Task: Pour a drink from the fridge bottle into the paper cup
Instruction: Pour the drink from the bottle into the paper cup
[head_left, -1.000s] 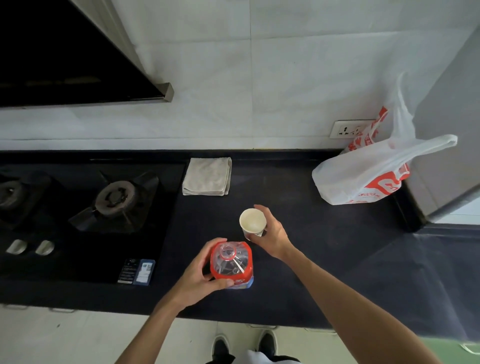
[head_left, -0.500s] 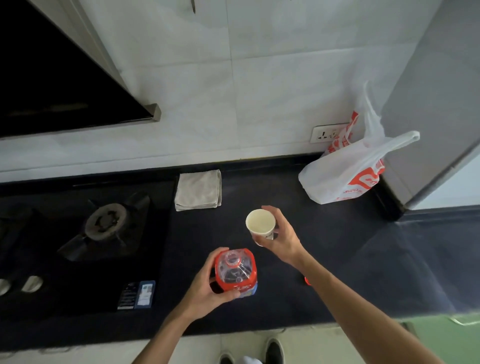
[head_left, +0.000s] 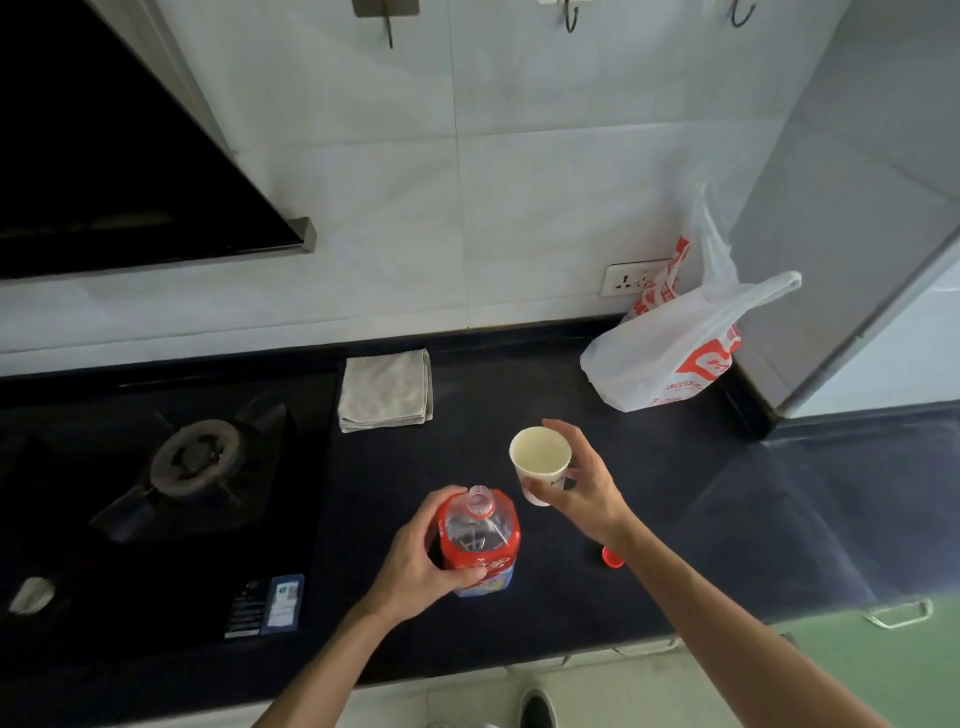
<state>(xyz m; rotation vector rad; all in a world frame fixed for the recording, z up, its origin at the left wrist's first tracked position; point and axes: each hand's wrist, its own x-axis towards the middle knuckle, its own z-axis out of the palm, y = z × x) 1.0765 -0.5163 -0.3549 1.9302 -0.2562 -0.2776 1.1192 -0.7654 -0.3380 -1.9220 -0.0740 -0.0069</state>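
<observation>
A clear plastic bottle (head_left: 480, 540) with a red label stands upright on the dark counter (head_left: 675, 519), its mouth uncapped. My left hand (head_left: 415, 556) grips its body from the left. Just to the right, my right hand (head_left: 576, 483) holds a white paper cup (head_left: 539, 462) by its lower wall, slightly above the counter and tilted a little toward me. The inside of the cup looks pale; I cannot tell if it holds liquid. A red bottle cap (head_left: 613, 557) lies on the counter under my right wrist.
A folded grey cloth (head_left: 385, 389) lies behind the bottle. The gas hob (head_left: 192, 462) fills the counter's left. A white and red plastic bag (head_left: 670, 358) sits at the back right by the grey cabinet wall (head_left: 852, 208). The range hood (head_left: 104, 156) hangs upper left.
The view has tipped upward, so both hands sit lower in frame. The cup stays in my right hand and the bottle in my left. The red cap now shows.
</observation>
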